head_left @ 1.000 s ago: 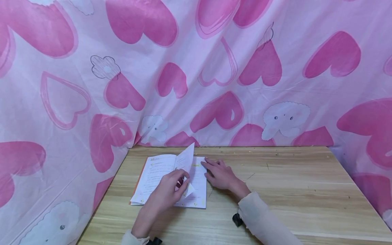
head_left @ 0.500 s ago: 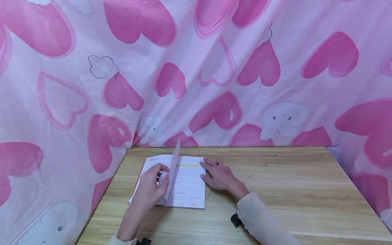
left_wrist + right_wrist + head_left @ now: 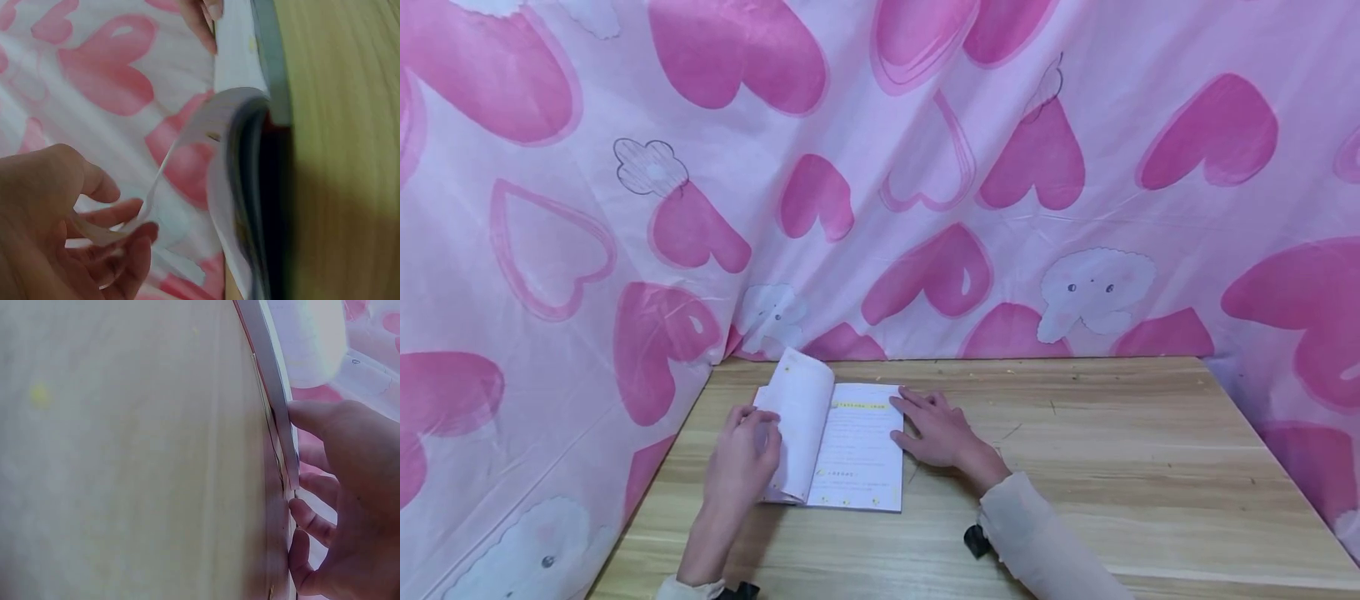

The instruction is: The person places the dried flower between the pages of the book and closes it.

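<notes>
An open book (image 3: pixel 867 450) with printed text and small yellow marks lies on the wooden table. My left hand (image 3: pixel 741 462) holds the outer edge of a lifted page (image 3: pixel 802 421), which curves up over the book's left half. In the left wrist view, that page (image 3: pixel 200 122) bends from the spine down to the curled fingers (image 3: pixel 128 250), its edge between them and the thumb. My right hand (image 3: pixel 942 432) rests at the upper right edge of the book, fingers spread. The right wrist view has the thumb and fingertips along the book's edge (image 3: pixel 278 381).
A pink heart-patterned cloth (image 3: pixel 925 167) hangs behind the table and along its left side. The wooden tabletop (image 3: pixel 1112 467) extends to the right of the book. Black wrist straps (image 3: pixel 977 540) sit by the sleeves.
My left hand has moved left, carrying the page from the right side past upright and over toward the left half. More of the right-hand page now shows. My right hand stays in place.
</notes>
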Tool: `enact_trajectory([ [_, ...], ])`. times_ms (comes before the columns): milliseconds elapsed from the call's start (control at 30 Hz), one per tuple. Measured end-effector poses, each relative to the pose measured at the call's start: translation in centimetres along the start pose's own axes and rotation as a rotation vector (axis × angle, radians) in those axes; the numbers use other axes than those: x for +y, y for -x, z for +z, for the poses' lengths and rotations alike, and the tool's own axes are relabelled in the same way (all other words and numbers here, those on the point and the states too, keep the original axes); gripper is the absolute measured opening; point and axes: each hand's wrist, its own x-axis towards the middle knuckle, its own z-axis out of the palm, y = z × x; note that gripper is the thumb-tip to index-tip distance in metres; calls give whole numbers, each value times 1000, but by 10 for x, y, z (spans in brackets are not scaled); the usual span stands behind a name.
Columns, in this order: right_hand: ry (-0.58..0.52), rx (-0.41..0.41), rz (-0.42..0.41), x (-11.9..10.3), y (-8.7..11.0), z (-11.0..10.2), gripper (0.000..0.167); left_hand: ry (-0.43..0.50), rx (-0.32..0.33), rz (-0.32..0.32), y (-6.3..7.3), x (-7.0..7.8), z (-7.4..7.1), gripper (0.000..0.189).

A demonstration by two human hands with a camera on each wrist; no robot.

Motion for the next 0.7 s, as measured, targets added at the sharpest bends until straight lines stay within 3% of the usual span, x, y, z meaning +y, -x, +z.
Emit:
enact_trajectory([
  [167, -1, 0, 2, -1, -1, 1, 65, -95, -100, -155, 0, -14, 2, 34],
  [333, 8, 2, 2, -2, -1, 1, 66, -147, -195, -220, 1, -31, 7, 46],
  [533, -16, 1, 2, -4, 0, 2, 66, -172, -280, -238, 1, -44, 15, 53],
  [633, -21, 2, 9, -4, 1, 1, 66, -217, -297, -209, -2, -43, 21, 53],
  [700, -21, 2, 13, -3, 1, 1, 66, -230, -272, -170, -5, -40, 25, 51],
])
